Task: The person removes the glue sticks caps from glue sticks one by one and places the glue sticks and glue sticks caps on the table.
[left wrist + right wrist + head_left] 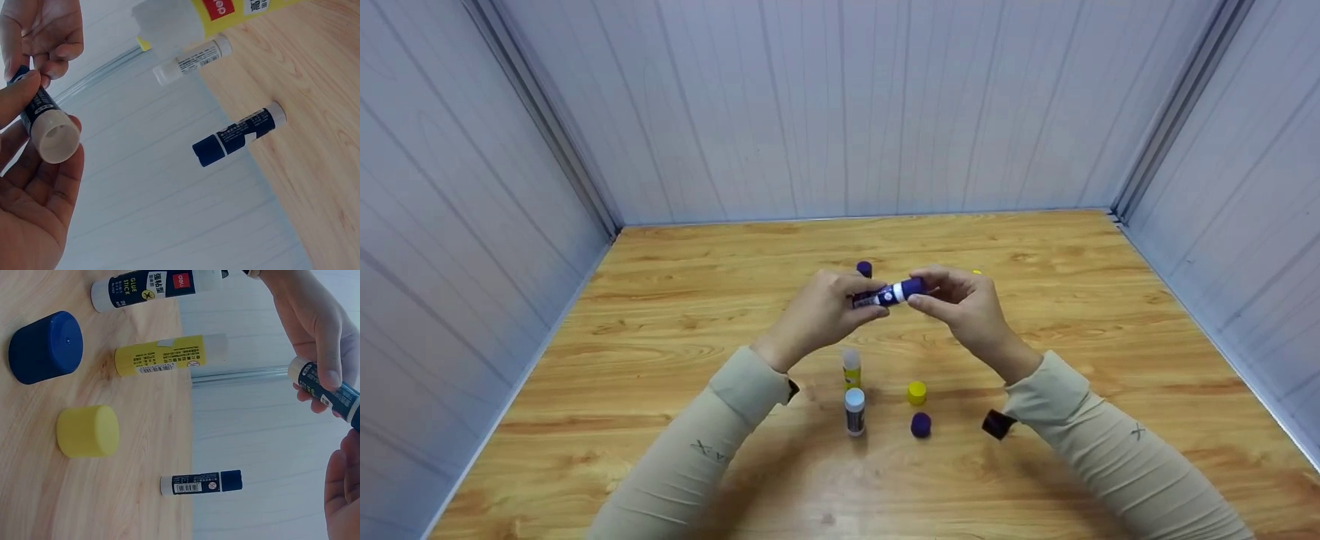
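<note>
Above the middle of the table, my left hand (831, 304) grips a navy glue stick (889, 295) by its body. The thumb and fingers of my right hand (964, 304) pinch its dark blue cap (913, 286). In the left wrist view, the white base (55, 138) of this glue stick faces the camera. Below the hands stand an uncapped yellow glue stick (160, 354) and an uncapped navy glue stick (152, 289). To their right, a loose yellow cap (916, 392) and a loose dark blue cap (921, 425) rest on the wood.
A capped navy glue stick (242, 132) stands upright behind my left hand. Farther back is a small pale-looking stick (197, 61) with a barcode. A yellow bit (977, 271) shows behind my right hand. Panel walls (840, 112) enclose the wooden table (697, 262).
</note>
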`<state>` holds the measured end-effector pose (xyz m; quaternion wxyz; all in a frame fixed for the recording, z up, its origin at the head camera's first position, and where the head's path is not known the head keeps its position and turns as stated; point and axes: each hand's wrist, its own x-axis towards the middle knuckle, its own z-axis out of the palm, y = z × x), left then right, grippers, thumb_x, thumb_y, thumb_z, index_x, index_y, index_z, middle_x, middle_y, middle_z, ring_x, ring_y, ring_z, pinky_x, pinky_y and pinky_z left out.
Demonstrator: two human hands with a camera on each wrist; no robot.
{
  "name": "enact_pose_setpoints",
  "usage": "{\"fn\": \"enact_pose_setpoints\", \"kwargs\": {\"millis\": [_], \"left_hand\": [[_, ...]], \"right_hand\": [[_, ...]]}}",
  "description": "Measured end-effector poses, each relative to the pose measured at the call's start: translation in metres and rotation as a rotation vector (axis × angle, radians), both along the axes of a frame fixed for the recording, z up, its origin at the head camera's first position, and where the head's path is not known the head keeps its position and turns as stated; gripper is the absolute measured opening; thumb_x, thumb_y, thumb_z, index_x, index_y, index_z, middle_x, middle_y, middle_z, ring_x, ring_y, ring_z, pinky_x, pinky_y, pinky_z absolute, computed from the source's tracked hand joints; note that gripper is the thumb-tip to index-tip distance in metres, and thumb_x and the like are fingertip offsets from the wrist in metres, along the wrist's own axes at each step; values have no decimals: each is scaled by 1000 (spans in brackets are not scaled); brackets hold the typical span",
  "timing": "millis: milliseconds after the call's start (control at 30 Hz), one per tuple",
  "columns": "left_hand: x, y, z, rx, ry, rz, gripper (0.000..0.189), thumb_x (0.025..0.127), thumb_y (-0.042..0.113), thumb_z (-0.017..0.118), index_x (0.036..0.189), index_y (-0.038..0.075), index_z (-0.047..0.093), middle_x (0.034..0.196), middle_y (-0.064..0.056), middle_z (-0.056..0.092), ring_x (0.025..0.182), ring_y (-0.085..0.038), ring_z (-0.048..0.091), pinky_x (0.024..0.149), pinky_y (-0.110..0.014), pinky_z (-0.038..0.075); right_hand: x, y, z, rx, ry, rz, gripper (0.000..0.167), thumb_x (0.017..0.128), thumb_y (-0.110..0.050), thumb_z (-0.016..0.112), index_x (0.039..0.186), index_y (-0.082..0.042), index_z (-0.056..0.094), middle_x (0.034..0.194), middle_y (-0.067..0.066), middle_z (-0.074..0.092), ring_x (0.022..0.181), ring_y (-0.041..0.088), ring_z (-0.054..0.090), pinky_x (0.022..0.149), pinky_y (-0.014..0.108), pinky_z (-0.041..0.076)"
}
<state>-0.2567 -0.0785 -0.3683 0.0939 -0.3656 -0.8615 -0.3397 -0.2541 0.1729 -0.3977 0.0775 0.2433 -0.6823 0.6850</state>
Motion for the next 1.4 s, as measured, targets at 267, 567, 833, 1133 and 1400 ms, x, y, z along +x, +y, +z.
{"fn": "enact_pose_setpoints", "kwargs": {"millis": [267,567,833,1133,1400], "left_hand": [[-8,-26,4,138,-72,132,27,99,16,82,122,2,81,112,-14,83,88,-21,77,77,-35,66],[-12,-27,8,197,-58,117,29,99,14,82,125,2,80,116,-13,82,93,-22,75,82,-38,64],[-11,-28,4,240,-100,127,29,100,12,81,127,4,79,116,-11,82,101,-22,77,87,-38,64],[-12,-29,-4,272,-130,136,28,99,13,82,125,2,77,113,-12,82,98,-22,77,88,-38,65],[-11,-29,-11,292,-176,153,27,98,13,83,121,1,77,110,-11,82,97,-22,77,90,-39,66]], "right_hand": [[-9,27,8,-83,14,-49,33,94,14,73,117,-9,81,101,0,77,90,11,70,83,22,63],[-12,30,6,81,94,-34,31,94,11,76,125,12,74,106,-1,79,93,11,72,81,22,63],[-11,27,-2,338,174,-47,37,92,9,81,128,7,74,117,22,77,98,4,71,85,19,60],[-10,25,-11,500,130,-42,31,91,1,86,120,3,77,120,18,78,97,17,71,84,24,59],[-14,23,-29,636,133,19,27,90,-1,87,116,1,79,111,15,81,95,23,73,84,38,63]]}}
